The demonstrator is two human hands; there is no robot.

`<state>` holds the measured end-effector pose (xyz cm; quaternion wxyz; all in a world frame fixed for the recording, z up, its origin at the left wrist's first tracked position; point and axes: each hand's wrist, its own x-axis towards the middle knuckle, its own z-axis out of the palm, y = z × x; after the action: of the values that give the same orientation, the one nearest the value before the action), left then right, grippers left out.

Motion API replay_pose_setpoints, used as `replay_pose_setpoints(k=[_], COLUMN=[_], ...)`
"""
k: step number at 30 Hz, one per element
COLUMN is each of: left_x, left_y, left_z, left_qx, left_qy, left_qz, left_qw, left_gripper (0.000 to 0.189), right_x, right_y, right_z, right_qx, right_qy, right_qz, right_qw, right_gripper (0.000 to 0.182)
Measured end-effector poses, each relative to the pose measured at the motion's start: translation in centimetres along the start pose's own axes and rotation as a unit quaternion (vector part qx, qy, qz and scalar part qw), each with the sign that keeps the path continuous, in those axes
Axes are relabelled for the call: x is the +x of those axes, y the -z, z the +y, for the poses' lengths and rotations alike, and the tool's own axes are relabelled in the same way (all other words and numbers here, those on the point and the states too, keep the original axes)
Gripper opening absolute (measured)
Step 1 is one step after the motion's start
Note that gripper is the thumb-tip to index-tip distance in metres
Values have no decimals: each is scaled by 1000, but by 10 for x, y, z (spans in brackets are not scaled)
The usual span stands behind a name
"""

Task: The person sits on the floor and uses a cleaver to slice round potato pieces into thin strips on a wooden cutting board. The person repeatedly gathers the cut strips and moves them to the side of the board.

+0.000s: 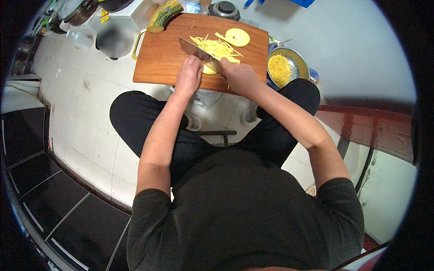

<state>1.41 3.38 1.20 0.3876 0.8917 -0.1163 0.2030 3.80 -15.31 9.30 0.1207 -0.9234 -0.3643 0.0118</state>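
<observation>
My right hand [239, 74] grips the handle of a broad-bladed kitchen cleaver [200, 54]. Its blade slants across a wooden cutting board [159, 61]. Curled fingers of my left hand [189, 73] press beside the blade on a pale yellow slice [209, 69], partly hidden under hand and blade. Beyond the cleaver lies a pile of thin yellow strips [217, 46]. A round yellow slice [237, 37] rests flat at the board's far right. At its far left corner sits a piece of green-and-orange-skinned squash [164, 17], probably pumpkin.
Right of the board, a metal bowl [300, 61] contains yellow shreds [279, 70]. A dark round-lidded item [224, 10] stands behind the board. Pots and a white foam box [135, 17] are at the far left. Black-fronted drawers [67, 193] line the left; a dark red stool or bench [369, 130] is at right.
</observation>
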Motion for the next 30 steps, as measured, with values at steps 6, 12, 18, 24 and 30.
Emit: replay_pose_setpoints(k=[6,12,18,24,30], left_x=[-5,-5,-5,-7,-7], left_y=[1,2,1,-1,-2], left_z=[3,4,4,4,3], left_qx=[31,18,29,30,23], left_qy=[12,9,0,2,-3], left_qz=[-7,-7,-5,12,13], left_qw=[999,1000,1000,999,1000], left_gripper=[10,10,11,9,8], right_x=[-3,-9,-2,-4,-8], right_y=[-5,17,-9,-2,1], right_z=[1,-7,-8,-3,-4], right_qx=[-12,-22,5,11,6], right_qy=[9,12,-22,6,13], right_qz=[18,-12,31,43,24], right_qw=[1000,1000,999,999,1000], right_gripper=[12,11,7,6,11])
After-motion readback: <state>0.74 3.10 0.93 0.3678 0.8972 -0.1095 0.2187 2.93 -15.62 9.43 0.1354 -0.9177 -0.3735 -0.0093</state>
